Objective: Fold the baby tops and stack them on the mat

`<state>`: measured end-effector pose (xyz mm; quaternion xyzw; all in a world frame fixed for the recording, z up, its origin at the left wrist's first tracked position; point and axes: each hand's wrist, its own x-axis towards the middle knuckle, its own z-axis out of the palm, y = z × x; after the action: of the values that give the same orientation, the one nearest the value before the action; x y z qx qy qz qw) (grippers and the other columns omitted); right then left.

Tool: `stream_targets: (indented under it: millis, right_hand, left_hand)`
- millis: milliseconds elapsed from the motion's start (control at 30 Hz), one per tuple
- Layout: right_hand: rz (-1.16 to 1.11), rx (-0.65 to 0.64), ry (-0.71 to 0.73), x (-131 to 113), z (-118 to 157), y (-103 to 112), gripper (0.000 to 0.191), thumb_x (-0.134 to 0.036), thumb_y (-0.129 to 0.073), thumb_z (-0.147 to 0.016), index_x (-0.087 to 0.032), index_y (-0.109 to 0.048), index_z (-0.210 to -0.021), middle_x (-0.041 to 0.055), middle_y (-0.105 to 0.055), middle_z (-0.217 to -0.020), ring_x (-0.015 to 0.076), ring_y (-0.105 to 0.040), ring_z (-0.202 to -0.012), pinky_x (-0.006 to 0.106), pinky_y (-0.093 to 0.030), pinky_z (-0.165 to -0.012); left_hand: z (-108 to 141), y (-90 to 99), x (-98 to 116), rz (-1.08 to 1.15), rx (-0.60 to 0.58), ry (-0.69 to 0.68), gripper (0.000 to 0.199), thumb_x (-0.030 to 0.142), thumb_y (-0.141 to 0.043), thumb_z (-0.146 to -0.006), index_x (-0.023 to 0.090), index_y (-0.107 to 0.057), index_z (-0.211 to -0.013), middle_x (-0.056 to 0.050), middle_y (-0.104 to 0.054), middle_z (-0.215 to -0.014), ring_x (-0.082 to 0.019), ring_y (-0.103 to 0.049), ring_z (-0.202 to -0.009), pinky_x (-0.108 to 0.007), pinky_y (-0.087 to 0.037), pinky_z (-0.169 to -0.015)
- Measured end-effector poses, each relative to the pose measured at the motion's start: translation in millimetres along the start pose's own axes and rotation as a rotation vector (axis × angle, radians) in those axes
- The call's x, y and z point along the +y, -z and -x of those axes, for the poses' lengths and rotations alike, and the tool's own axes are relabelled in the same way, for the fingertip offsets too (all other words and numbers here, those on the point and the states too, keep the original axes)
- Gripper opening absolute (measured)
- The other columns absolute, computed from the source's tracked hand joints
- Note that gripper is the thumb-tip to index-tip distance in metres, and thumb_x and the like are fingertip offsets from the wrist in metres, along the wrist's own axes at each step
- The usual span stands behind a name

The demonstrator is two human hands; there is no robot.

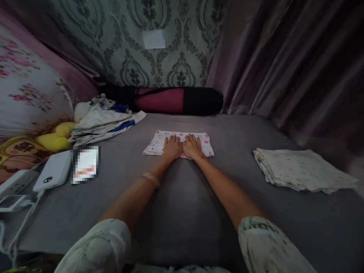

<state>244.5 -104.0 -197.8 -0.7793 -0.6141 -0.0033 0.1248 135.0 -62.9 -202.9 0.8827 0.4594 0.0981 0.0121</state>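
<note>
A white cloth with pink and red prints [209, 146], folded into a flat rectangle, lies on the grey sheet [176, 204] in the middle of the view. My left hand [172, 147] rests palm down on it, fingers spread and pointing away from me. Beside it, close to touching at the thumbs, my right hand [192, 146] is also laid flat on the cloth with its fingers apart. A bit of pink shows at the cloth's near edge, between my wrists. What is under my palms is hidden.
Folded pale cloths [301, 168] lie at the right. Loosely stacked clothes [105, 121], yellow plush [57, 138], a white power bank [54, 170], a pixelated item [85, 165] and a power strip with cables [18, 182] are at left. A black and dark red roll [159, 100] lies along the wall.
</note>
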Motion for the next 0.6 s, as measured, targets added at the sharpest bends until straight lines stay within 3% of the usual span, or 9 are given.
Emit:
stream_targets:
  millis: [233,467,600]
  right_hand:
    - [-0.009,-0.068,-0.025,0.3,-4.3,3.2,0.053,-0.028,-0.026,-0.095,-0.006,-0.042,-0.141,0.0158,-0.034,-0.152,0.0274,-0.025,-0.141,0.049,-0.014,-0.114]
    - [-0.029,-0.066,0.002,-21.8,-13.6,4.3,0.054,-0.028,-0.026,-0.095,-0.006,-0.039,-0.143,0.0165,-0.031,-0.154,0.0285,-0.023,-0.142,0.053,-0.013,-0.114]
    - [-0.07,-0.074,0.02,-38.9,-17.2,1.6,0.056,-0.034,-0.023,-0.098,-0.005,-0.038,-0.143,0.0166,-0.03,-0.154,0.0286,-0.022,-0.142,0.053,-0.013,-0.114]
  left_hand:
    - [5.9,9.9,-9.2,0.021,0.001,0.015,0.055,0.037,-0.023,-0.098,0.01,-0.041,-0.141,-0.015,-0.039,-0.15,-0.027,-0.031,-0.141,-0.045,-0.02,-0.115]
    - [26.2,23.2,-62.8,-0.018,0.002,0.067,0.055,0.041,-0.019,-0.099,0.013,-0.043,-0.14,-0.014,-0.041,-0.149,-0.026,-0.03,-0.141,-0.046,-0.021,-0.116]
    - [34.8,23.2,-82.7,0.002,-0.015,0.076,0.056,0.041,-0.02,-0.099,0.011,-0.042,-0.14,-0.013,-0.038,-0.151,-0.026,-0.029,-0.141,-0.046,-0.021,-0.116]
